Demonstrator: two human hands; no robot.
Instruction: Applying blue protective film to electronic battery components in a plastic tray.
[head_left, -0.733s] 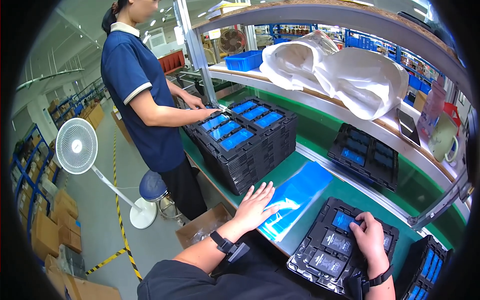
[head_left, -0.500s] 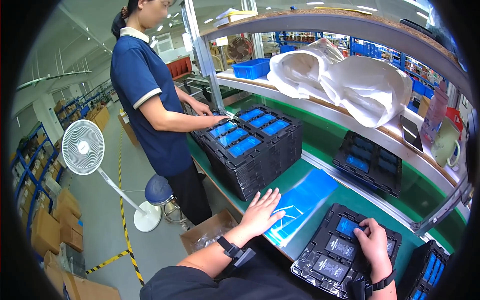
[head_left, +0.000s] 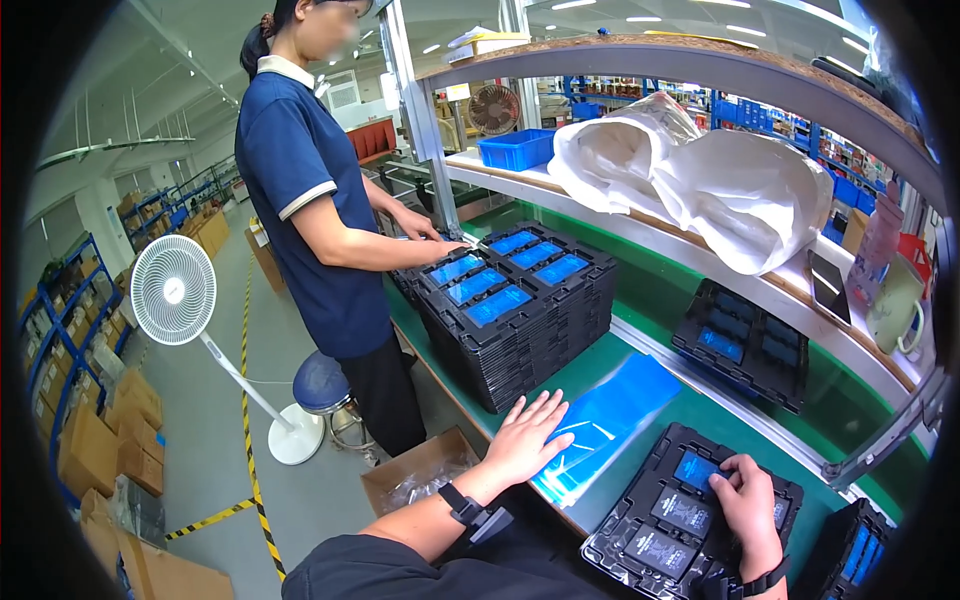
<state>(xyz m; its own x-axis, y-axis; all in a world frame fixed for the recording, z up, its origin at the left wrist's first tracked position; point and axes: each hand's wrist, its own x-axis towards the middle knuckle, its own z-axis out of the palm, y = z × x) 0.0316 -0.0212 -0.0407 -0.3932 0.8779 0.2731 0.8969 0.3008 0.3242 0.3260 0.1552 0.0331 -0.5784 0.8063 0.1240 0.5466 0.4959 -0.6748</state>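
Two hands: right hand (head_left: 748,500) narrowed at the blue-faced pack (head_left: 695,469), whether gripping I can't tell; left hand (head_left: 522,440) spread flat, thumb over the blue film (head_left: 622,408).
Black tray (head_left: 632,505): beneath my right hand, carrying that pack beside grey packs (head_left: 683,512).
Blue-faced pack: only my view has shifted just now, both hands staying put, so its handling seems paused.
Tray stack (head_left: 540,355): beyond my left hand.

The plastic sheets (head_left: 620,415) lie between the hands, partly under the left hand (head_left: 525,442). The right hand (head_left: 747,500) is over a tray (head_left: 632,505) holding batteries (head_left: 683,512). Beyond the left hand stands a tray stack (head_left: 540,345); to its left, lower down, an open box (head_left: 430,452). More trays (head_left: 850,555) stand right of the right hand.
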